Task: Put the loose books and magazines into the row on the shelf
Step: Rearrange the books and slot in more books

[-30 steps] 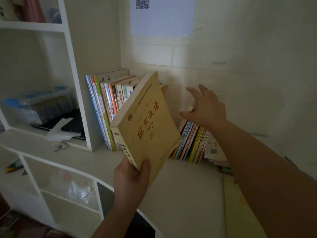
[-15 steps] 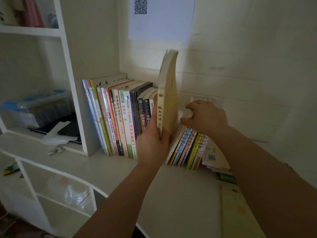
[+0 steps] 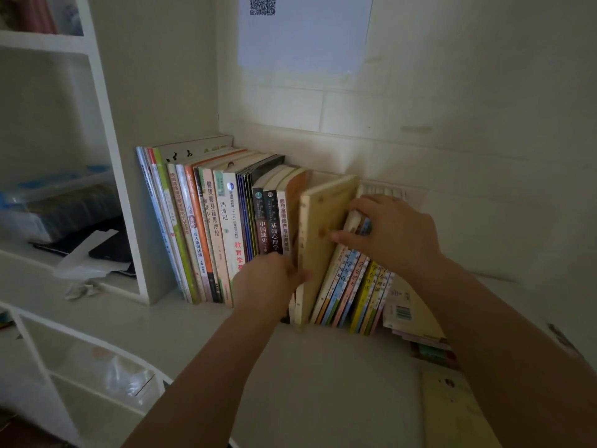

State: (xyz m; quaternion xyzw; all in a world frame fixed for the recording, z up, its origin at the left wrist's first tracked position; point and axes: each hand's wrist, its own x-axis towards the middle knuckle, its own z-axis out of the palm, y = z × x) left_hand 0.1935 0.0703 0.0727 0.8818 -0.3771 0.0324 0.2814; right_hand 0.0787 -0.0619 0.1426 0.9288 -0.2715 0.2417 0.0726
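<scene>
A thick tan book (image 3: pixel 318 240) stands in the gap in the row of books (image 3: pixel 213 227) on the white shelf (image 3: pixel 323 367). My left hand (image 3: pixel 268 282) grips its lower spine. To its right, several thin colourful books (image 3: pixel 353 286) lean to the right. My right hand (image 3: pixel 392 234) rests on their tops, thumb against the tan book's cover, holding them back from the gap.
A few loose books (image 3: pixel 412 315) lie flat at the right end behind my right forearm, and a pale yellow book (image 3: pixel 452 409) lies on the shelf front right. A white upright panel (image 3: pixel 135 189) bounds the row on the left. A paper sheet (image 3: pixel 303 30) hangs on the wall.
My left hand brought the tan book from in front of the shelf, turned it upright and lowered it into the gap. My right hand dropped onto the leaning books and pushed them aside.
</scene>
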